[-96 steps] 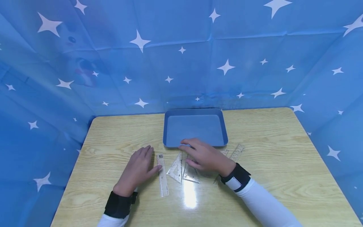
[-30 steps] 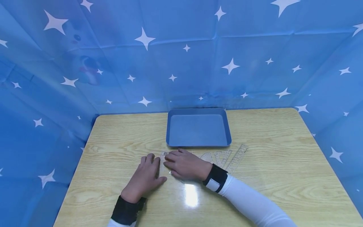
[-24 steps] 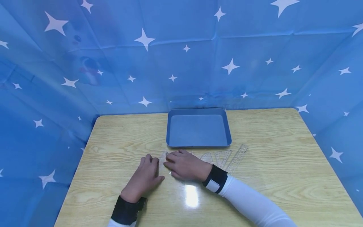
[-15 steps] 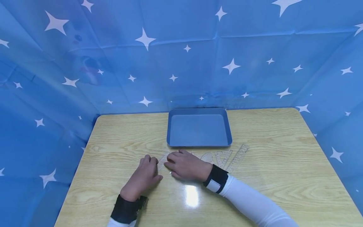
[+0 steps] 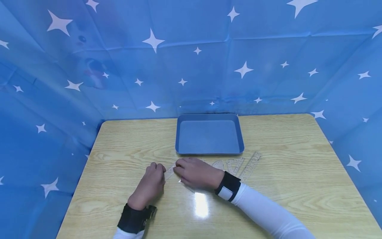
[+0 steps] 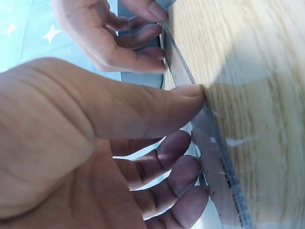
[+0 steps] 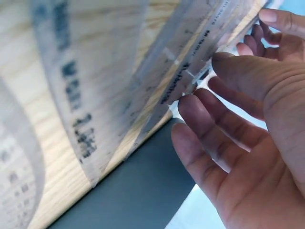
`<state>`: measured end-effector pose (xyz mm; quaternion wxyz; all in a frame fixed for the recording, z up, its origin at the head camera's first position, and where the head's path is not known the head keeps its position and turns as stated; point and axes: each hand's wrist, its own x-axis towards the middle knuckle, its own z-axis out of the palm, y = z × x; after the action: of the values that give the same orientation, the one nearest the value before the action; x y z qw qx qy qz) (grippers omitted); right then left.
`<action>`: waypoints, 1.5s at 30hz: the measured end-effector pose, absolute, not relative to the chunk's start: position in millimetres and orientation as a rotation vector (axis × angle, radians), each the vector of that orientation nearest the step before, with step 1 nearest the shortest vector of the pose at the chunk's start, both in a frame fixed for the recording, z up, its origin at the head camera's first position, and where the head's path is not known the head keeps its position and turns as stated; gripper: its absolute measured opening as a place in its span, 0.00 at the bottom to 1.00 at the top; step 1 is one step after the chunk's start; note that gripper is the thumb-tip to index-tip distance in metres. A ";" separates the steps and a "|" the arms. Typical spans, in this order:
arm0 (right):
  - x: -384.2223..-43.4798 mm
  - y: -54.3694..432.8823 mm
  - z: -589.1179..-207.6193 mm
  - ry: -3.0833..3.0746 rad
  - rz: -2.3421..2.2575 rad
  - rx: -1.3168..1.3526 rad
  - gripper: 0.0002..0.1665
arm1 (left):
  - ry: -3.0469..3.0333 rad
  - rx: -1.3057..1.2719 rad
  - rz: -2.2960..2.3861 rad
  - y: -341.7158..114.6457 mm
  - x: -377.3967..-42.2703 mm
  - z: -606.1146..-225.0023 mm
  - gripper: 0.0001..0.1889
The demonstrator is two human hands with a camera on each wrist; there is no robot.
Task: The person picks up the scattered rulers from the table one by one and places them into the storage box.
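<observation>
A clear plastic ruler (image 5: 169,172) slants between the two hands, in front of the tray. My left hand (image 5: 149,184) pinches it, thumb on one long edge and curled fingers on the other; the left wrist view shows this ruler (image 6: 219,181) close up. Farther along, my right hand (image 5: 197,173) also pinches it between thumb and fingertips, as the right wrist view shows at the ruler (image 7: 205,52). Beneath the right hand lies a clear set square (image 5: 188,186), mostly hidden. Printed markings on another clear set square (image 7: 71,86) show close up.
A blue tray (image 5: 210,153) stands at the back middle of the wooden table (image 5: 298,186). Right of the right hand lie a clear protractor (image 5: 218,164), a triangle (image 5: 235,164) and another ruler (image 5: 250,165). A blue star-patterned cloth (image 5: 191,66) hangs behind.
My right hand has moved left from over the set squares to the ruler. The left fingers have curled in, and the ruler has turned from nearly straight to slanting.
</observation>
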<state>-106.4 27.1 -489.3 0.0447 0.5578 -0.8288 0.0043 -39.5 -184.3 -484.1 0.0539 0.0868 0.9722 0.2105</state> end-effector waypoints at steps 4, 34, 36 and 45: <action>-110.0 22.8 -492.8 -2.448 -0.105 1.614 0.13 | 2.950 0.257 0.660 -185.6 -40.2 -485.1 0.09; -117.2 8.9 -495.5 -2.430 -0.215 1.572 0.08 | 2.947 0.337 0.695 -192.2 -39.4 -483.2 0.11; -117.6 8.6 -495.2 -2.439 -0.211 1.576 0.07 | 2.936 0.319 0.711 -192.2 -40.1 -483.7 0.11; -119.2 8.3 -495.2 -2.415 -0.200 1.571 0.07 | 2.925 0.222 0.702 -190.8 -43.3 -488.0 0.15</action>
<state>-119.2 8.3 -495.2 0.1265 0.5397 -0.8295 -0.0687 -43.3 -190.8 -488.0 0.0628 0.0735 0.9678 0.2324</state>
